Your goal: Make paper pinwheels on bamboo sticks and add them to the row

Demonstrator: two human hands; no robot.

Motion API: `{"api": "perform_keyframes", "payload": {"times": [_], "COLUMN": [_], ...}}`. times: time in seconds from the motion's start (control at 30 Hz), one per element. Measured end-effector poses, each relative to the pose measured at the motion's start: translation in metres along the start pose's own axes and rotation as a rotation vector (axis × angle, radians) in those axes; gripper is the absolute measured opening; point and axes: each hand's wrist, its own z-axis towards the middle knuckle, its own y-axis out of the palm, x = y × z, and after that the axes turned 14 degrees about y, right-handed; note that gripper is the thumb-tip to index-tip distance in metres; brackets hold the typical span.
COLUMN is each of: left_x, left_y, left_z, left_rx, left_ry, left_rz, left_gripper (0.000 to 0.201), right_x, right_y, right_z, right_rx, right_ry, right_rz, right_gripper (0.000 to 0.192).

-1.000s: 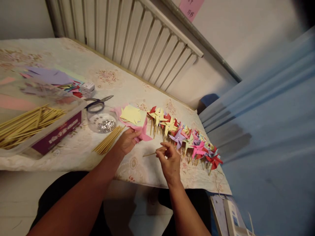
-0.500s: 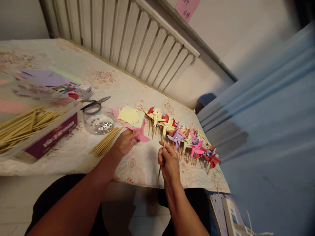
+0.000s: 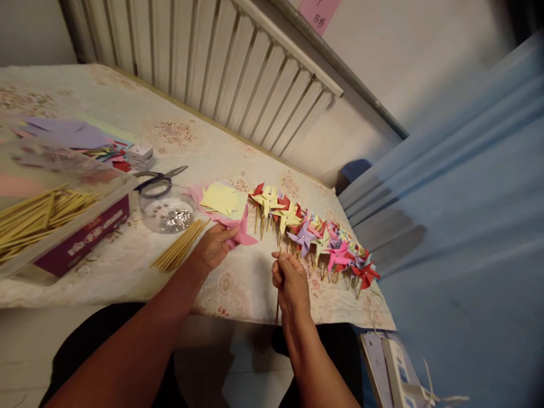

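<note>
My left hand pinches a pink paper pinwheel with folded blades, beside a stack of pale yellow paper squares. My right hand is closed around a thin wooden stick, held roughly upright, its lower end at the table's front edge. The pinwheel and the stick are apart. Rows of finished pinwheels on sticks, in yellow, red, purple and pink, lie just beyond my right hand. Loose wooden sticks lie left of my left hand.
A clear round dish holds small metal pins, with dark-handled scissors behind it. At the left stands a plastic box of sticks. Coloured paper and small white boxes lie farther back. A blue curtain hangs at the right.
The stick in my right hand has turned from a slant to nearly upright. My left hand keeps the pink pinwheel in almost the same place. The view has shifted slightly.
</note>
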Motion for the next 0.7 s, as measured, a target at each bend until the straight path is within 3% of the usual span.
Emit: {"api": "perform_keyframes", "payload": {"times": [0.7], "left_x": [-0.0035], "left_y": [-0.0041], "left_z": [0.0014], "left_rx": [0.012], "left_ry": [0.017], "left_rz": [0.002], "left_gripper": [0.031], "right_x": [0.0038], "right_y": [0.0005], "right_z": [-0.0042], "right_rx": [0.036], "right_ry": [0.017], "right_rz": [-0.018], "right_gripper": [0.024]}}
